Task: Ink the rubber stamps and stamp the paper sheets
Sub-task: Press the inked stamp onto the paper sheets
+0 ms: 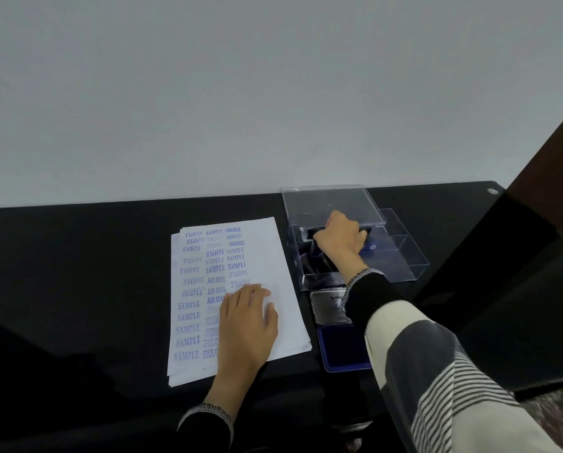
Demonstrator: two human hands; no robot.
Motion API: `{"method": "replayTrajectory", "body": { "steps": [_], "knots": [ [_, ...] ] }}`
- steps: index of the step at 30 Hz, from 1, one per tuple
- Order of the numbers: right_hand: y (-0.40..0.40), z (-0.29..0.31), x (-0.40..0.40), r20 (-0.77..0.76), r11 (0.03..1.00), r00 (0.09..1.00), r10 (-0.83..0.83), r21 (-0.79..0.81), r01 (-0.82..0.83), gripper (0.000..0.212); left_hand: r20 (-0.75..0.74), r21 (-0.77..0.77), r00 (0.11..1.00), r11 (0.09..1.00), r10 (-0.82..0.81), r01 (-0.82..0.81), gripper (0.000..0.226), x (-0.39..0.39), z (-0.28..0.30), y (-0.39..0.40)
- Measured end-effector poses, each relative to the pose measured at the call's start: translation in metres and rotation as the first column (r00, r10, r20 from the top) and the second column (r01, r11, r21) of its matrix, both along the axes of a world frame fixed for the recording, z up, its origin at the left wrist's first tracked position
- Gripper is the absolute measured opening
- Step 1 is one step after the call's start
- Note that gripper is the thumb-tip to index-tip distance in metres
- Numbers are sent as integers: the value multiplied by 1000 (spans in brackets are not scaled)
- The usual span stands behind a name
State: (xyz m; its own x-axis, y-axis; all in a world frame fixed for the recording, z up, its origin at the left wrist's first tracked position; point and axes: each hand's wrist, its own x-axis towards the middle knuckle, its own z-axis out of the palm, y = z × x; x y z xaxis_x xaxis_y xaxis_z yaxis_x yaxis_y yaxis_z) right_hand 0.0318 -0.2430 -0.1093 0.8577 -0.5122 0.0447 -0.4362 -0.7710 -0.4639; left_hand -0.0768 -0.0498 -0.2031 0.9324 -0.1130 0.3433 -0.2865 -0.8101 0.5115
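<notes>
A stack of white paper sheets (pixel 273 256) lies on the black table, the top sheet covered with blue stamp prints such as SAMPLE and AIR MAIL. My left hand (pixel 245 325) rests flat on its lower right part. To the right stands a clear plastic box (pixel 401 253) holding several dark rubber stamps (pixel 312 261). My right hand (pixel 340 238) reaches into the box with its fingers curled around a dark stamp at the far side. The open blue ink pad (pixel 342 351) lies near the front, its silver lid (pixel 325 305) behind it.
The clear box lid (pixel 332 204) stands propped behind the box near the white wall. The black table (pixel 77 273) runs left of the sheets. A dark wooden piece (pixel 541 168) rises at the right edge.
</notes>
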Motion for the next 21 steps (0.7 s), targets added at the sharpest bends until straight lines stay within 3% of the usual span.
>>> {"method": "replayTrajectory", "body": {
  "steps": [15,21],
  "knots": [
    [3,10,15,-257,1000,966,-10,3,11,40,-6,15,1000,1000,10,-10,22,-1,4,-1],
    [3,13,16,-250,1000,968,-24,9,27,39,-3,17,1000,1000,1,-1,22,0,5,-2]
  ]
}}
